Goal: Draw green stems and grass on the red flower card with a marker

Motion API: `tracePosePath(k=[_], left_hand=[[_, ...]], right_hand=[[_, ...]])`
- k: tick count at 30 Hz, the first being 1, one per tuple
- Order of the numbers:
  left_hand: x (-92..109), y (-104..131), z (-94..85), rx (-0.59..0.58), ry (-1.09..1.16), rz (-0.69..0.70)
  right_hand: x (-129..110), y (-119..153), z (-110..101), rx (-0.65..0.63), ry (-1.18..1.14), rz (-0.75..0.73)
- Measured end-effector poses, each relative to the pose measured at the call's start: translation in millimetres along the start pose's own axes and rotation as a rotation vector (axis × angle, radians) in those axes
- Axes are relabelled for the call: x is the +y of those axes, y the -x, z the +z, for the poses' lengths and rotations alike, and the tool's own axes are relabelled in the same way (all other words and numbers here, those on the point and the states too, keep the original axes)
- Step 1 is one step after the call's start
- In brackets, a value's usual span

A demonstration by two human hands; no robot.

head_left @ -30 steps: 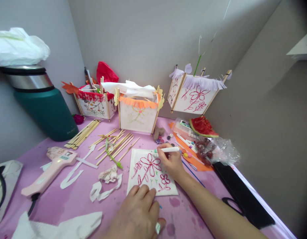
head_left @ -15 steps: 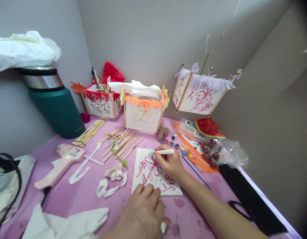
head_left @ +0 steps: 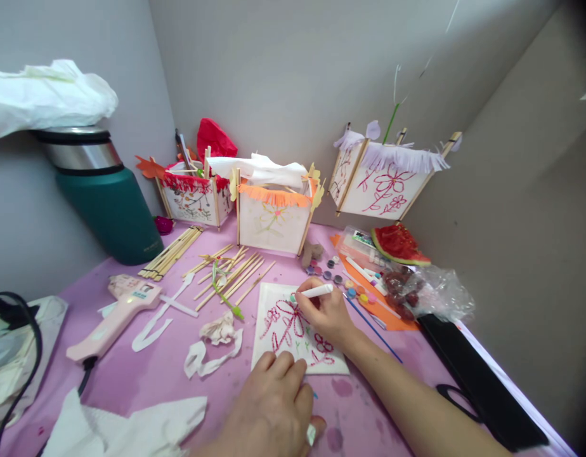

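Note:
A white panel [head_left: 267,343] with pink flowers and small green marks lies flat on the pink-purple tabletop. My right hand [head_left: 325,312] pinches a white marker [head_left: 318,291] with a green end, its tip low over the panel's upper part, by the large flower. The fingertips of my left hand [head_left: 278,400] rest at the panel's lower edge. Its fingers are curled together, and a small white and green item [head_left: 311,434] shows by the thumb; what it is cannot be made out.
Thin sticks [head_left: 236,279], paper strips [head_left: 214,355] and a pink glue gun [head_left: 117,317] lie left. Behind stand a green bottle [head_left: 107,209] and decorated lanterns [head_left: 274,222]; another lantern [head_left: 388,184] hangs right. Paint pots [head_left: 351,293], a blue brush [head_left: 373,328] and black scissors [head_left: 459,403] are right.
The marker and my right fingertips have shifted slightly to the right, and the marker is tilted a little more. My left hand remains at the panel's lower edge.

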State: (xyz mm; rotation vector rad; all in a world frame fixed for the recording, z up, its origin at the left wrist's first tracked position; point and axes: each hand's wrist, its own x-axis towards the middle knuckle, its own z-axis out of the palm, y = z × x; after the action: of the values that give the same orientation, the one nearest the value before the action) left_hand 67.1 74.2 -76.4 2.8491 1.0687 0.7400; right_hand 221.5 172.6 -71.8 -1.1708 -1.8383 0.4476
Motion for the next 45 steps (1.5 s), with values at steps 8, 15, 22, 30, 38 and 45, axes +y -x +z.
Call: tracePosePath(k=[8,15,22,30,38,45], left_hand=[[0.6,-1.2,0.0,-0.001,0.000,0.000],[0.6,-0.6,0.0,0.006,-0.007,0.003],[1.8,-2.2,-4.7,-0.031,0.005,-0.008],[-1.3,-1.8,-0.3,-0.008,-0.008,0.013],[0.4,-5.3,-3.3,-0.046,-0.024,-0.004],[1.0,-2.6,-2.9,-0.036,-0.027,0.011]], right_hand=[[-1.9,-0.4,-0.2,0.011,0.005,0.015],[0.0,2.0,1.0,0.069,0.061,-0.004],[-12.7,-14.4,-1.1,0.062,-0.025,0.069],[-12.4,-21.2,13.3,0.088,-0.052,0.068],[-10.2,-12.1,15.9,0.010,-0.056,0.046],[-12.0,-7.6,16.8,-0.047,-0.039,0.076]])
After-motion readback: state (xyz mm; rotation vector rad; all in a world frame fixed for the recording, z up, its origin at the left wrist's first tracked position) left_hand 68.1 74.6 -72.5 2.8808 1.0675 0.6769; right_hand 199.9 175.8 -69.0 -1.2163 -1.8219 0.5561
